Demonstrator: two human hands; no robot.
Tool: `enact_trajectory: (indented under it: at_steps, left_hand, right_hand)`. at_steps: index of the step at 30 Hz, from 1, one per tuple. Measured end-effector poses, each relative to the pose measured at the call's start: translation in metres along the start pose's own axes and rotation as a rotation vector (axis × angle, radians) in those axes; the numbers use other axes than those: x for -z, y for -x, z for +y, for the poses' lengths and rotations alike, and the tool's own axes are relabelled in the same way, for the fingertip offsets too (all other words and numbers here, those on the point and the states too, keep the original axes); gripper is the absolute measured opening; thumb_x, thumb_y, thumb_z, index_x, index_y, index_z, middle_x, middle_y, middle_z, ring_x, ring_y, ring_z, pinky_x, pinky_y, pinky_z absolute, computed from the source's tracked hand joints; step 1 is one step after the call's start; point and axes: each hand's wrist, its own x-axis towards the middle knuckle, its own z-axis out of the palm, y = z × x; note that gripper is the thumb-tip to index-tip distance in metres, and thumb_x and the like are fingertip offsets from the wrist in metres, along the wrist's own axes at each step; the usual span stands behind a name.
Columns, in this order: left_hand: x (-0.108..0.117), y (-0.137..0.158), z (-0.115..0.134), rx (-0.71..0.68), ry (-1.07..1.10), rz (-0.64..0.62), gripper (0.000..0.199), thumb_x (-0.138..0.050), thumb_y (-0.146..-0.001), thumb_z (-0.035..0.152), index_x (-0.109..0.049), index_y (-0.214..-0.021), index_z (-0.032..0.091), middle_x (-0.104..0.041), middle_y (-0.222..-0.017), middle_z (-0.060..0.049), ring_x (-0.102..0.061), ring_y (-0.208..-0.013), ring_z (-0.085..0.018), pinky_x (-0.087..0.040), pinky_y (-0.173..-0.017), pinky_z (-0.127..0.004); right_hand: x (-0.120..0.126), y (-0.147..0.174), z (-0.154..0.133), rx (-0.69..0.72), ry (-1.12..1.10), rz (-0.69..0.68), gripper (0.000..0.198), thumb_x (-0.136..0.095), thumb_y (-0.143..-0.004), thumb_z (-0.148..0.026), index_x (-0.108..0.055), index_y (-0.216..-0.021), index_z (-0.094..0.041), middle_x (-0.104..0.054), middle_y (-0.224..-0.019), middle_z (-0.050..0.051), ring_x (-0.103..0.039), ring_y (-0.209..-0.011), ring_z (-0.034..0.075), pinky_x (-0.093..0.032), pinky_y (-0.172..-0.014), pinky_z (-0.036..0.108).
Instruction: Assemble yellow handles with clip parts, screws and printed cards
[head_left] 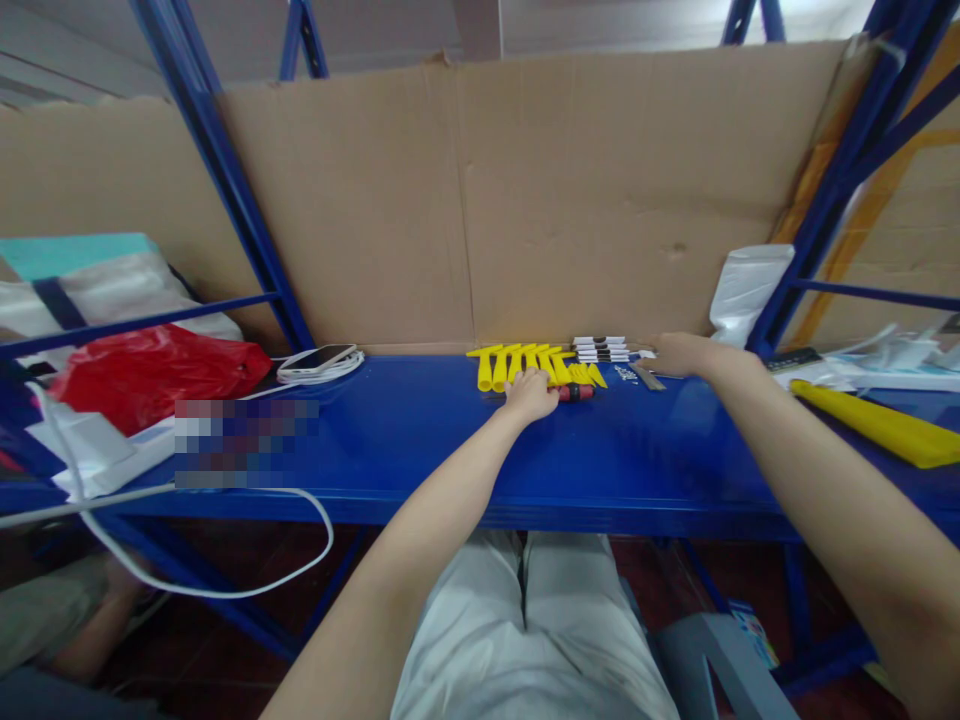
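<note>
My left hand (533, 395) rests at the front of a row of yellow plastic T-shaped handles (498, 370), fingers stretched over them. Right beside it lies a screwdriver with a red and black handle (576, 393). Small yellow pieces (587, 375) lie just behind that handle. My right hand (679, 354) reaches to the back of the shelf, its fingers bent down by flat metal strips (648, 377); what they pinch, if anything, is too small to make out. Between the hands are a stack of white-and-black pieces (600, 348) and a scatter of small screws (624, 374).
A cardboard panel (570, 200) backs the blue shelf (420, 450). Left stand a phone on a coiled white cable (321, 362), a red plastic bag (165, 370) and a loose white cable (247, 592). Right are a white pouch (748, 290) and a long yellow piece (877, 425).
</note>
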Motion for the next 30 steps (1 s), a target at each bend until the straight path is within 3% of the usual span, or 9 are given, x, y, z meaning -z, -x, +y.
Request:
enact_trajectory:
  at_steps: [3,7,13,22,30]
  left_hand:
    - [0.002,0.002,0.0,0.009,0.044,0.046,0.025,-0.056,-0.076,0.027,-0.065,-0.098,0.022,-0.058,-0.119,-0.011,-0.045,-0.117,-0.03,-0.031,-0.099,-0.047]
    - [0.009,0.004,0.0,0.04,-0.032,0.053,0.029,-0.049,-0.078,0.018,-0.065,-0.102,0.02,-0.058,-0.119,-0.013,-0.046,-0.116,-0.03,-0.031,-0.098,-0.048]
    - [0.015,0.001,-0.004,0.06,-0.111,0.081,0.031,-0.048,-0.078,0.017,-0.065,-0.103,0.02,-0.061,-0.114,-0.014,-0.048,-0.113,-0.03,-0.034,-0.095,-0.048]
    - [0.01,-0.011,-0.018,0.209,0.066,0.161,0.029,-0.06,-0.07,0.025,-0.067,-0.098,0.025,-0.062,-0.114,-0.006,-0.048,-0.113,-0.03,-0.035,-0.094,-0.047]
    - [0.005,-0.015,-0.02,0.263,0.079,0.197,0.03,-0.065,-0.065,0.031,-0.068,-0.094,0.027,-0.064,-0.111,-0.002,-0.049,-0.112,-0.027,-0.037,-0.093,-0.042]
  right_hand:
    - [0.005,-0.005,-0.035,0.02,0.048,-0.061,0.041,-0.05,-0.08,-0.033,-0.06,-0.116,-0.017,-0.065,-0.111,0.012,-0.061,-0.099,0.025,-0.046,-0.082,0.034]
    - [-0.017,-0.007,-0.055,0.062,0.02,0.048,0.042,-0.042,-0.084,-0.031,-0.056,-0.121,-0.016,-0.062,-0.116,0.012,-0.06,-0.103,0.025,-0.045,-0.086,0.034]
    - [-0.049,-0.004,-0.054,0.181,-0.021,0.021,0.039,-0.041,-0.084,-0.025,-0.059,-0.118,-0.015,-0.06,-0.12,0.011,-0.057,-0.11,0.022,-0.042,-0.093,0.031]
    - [-0.049,0.002,-0.061,0.261,-0.168,0.057,0.031,-0.044,-0.084,-0.027,-0.065,-0.106,-0.019,-0.067,-0.107,0.007,-0.063,-0.095,0.02,-0.047,-0.084,0.029]
    - [-0.047,0.004,-0.067,0.29,-0.203,0.041,0.032,-0.043,-0.084,-0.022,-0.064,-0.107,-0.013,-0.066,-0.108,0.01,-0.062,-0.095,0.02,-0.045,-0.083,0.028]
